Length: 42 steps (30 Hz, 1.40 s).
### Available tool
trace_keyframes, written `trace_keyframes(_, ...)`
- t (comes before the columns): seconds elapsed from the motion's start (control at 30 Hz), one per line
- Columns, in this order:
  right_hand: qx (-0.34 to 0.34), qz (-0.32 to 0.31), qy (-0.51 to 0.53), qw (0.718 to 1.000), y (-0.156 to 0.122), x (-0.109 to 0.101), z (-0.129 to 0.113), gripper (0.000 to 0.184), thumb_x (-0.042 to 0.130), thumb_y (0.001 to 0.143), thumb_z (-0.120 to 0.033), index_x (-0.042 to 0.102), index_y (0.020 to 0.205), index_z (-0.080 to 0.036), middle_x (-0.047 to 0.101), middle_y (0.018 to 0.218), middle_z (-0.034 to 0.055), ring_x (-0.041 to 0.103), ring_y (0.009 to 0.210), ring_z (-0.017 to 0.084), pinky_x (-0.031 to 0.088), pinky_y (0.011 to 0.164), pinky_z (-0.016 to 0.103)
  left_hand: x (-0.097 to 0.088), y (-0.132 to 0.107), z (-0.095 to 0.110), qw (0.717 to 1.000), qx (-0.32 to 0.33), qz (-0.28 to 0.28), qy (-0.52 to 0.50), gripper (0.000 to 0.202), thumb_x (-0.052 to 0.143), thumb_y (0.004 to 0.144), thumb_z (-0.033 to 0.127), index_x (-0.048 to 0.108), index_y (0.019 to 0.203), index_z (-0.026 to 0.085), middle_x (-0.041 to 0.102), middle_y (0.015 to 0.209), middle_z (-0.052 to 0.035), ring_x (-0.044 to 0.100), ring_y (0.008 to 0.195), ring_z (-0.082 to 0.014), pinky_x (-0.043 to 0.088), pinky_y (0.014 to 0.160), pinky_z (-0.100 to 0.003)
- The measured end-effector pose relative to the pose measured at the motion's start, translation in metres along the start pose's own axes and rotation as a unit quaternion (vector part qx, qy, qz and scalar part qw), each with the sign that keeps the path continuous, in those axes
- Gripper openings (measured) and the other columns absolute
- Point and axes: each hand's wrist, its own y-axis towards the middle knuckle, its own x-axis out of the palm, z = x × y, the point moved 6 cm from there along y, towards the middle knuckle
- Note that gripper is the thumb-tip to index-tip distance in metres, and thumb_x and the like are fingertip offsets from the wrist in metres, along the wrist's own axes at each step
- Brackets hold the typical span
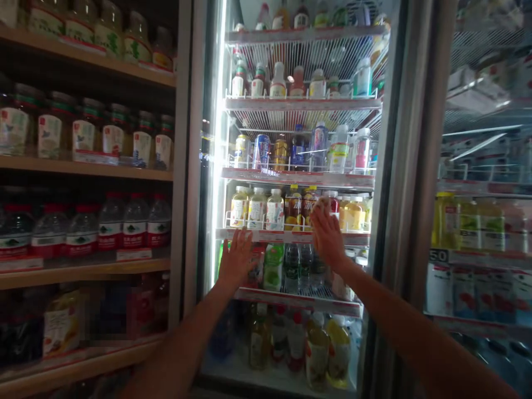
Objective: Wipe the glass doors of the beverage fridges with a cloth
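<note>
In front of the lit drinks fridge, my left hand (239, 257) is raised with its fingers apart, at or close to the glass door (297, 124). It holds nothing that I can see. My right hand (328, 235) is further right and a little higher, its fingers bunched together over a small brownish patch (319, 206) at the fingertips. Blur hides what that patch is. Behind the hands, white-capped bottles (274, 209) and dark cans or bottles (293, 209) stand on a shelf. A green bottle (273, 267) shows between my forearms, one shelf down.
Wooden shelves (87, 166) with rows of bottles and jars run along the left. A metal door frame (415, 166) separates this fridge from another one on the right, which holds yellow bottles (445, 221) and white cartons (440, 291). Large bottles (318, 352) stand at the fridge bottom.
</note>
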Motion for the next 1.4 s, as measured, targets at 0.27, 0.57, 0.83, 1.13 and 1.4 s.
trace_keyframes(0.27,-0.162,-0.097,0.03,0.981,-0.059,0.04,-0.088,0.064,0.042,0.079,-0.006,0.033,0.14,-0.019,0.033,0.147,0.006,0.012,0.14,0.024,0.029,0.108,0.048,0.008,-0.024,-0.016,0.999,0.005,-0.03,0.015,0.069,0.058,0.079,0.04,0.033,0.139,0.017,0.025,0.149,-0.0127,0.021,0.138,-0.0291,0.027,0.108,-0.051)
trace_keyframes(0.57,-0.018,-0.004,0.009,1.0,0.066,0.027,-0.053,0.056,0.039,0.085,-0.013,0.031,0.141,-0.018,0.033,0.147,0.0092,0.018,0.139,0.025,0.022,0.11,0.052,0.009,-0.022,-0.057,0.999,-0.025,-0.017,0.015,0.072,0.057,0.08,0.037,0.026,0.142,0.019,0.021,0.15,-0.0112,0.017,0.139,-0.0284,0.026,0.108,-0.053)
trace_keyframes(0.83,-0.249,-0.083,0.057,0.963,0.013,0.061,-0.133,0.054,0.04,0.083,-0.008,0.039,0.136,-0.018,0.036,0.145,0.0064,0.012,0.141,0.021,0.023,0.111,0.045,0.014,-0.033,-0.069,0.998,-0.025,-0.045,0.021,0.071,0.059,0.079,0.036,0.029,0.141,0.018,0.019,0.15,-0.0104,0.02,0.138,-0.0277,0.029,0.108,-0.05)
trace_keyframes(1.13,-0.078,-0.021,0.082,0.993,0.171,0.06,-0.106,0.052,0.036,0.087,-0.013,0.033,0.138,-0.015,0.028,0.149,0.0072,0.006,0.141,0.023,0.012,0.113,0.052,0.002,-0.031,-0.117,0.997,-0.055,-0.03,0.049,0.074,0.058,0.079,0.035,0.025,0.142,0.014,0.016,0.151,-0.0128,0.017,0.139,-0.0285,0.028,0.107,-0.051)
trace_keyframes(1.4,-0.253,-0.116,0.126,0.952,0.084,0.092,-0.221,0.045,0.036,0.086,-0.007,0.045,0.13,-0.015,0.029,0.149,0.0079,0.006,0.141,0.019,0.024,0.111,0.043,-0.003,-0.064,-0.143,0.994,-0.074,-0.047,0.069,0.073,0.059,0.078,0.031,0.028,0.141,0.013,0.022,0.15,-0.0125,0.022,0.138,-0.0289,0.029,0.108,-0.051)
